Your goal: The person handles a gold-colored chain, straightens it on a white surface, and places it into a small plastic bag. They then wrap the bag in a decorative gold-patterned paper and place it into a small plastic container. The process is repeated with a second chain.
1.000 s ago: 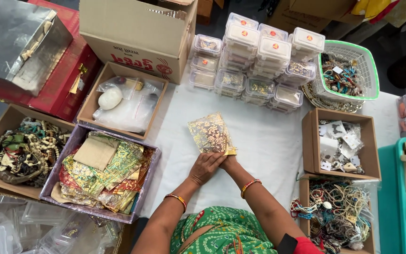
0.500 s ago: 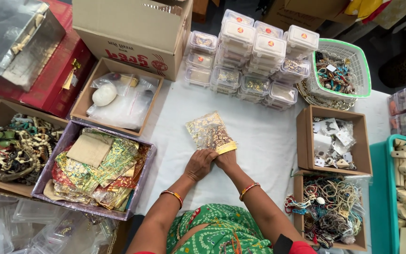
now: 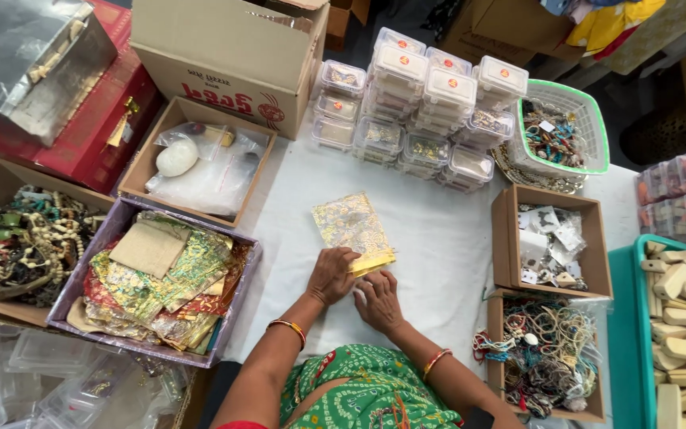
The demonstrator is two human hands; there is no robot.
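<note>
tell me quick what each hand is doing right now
Left hand: fingers curled on the near edge of the gold patterned pouch, pressing it onto the white table.
Right hand: resting at the pouch's near corner; grip cannot be told.

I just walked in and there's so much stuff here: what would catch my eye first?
Probably the shiny gold patterned pouch lying mid-table on the white cloth, with the left hand and right hand at its near end. Behind it stand stacked clear plastic boxes; left, a purple tray holds glittering fabric pouches.

Green patterned garment (image 3: pixel 367 393), beaded wrist bangles (image 3: pixel 287 327)
</note>
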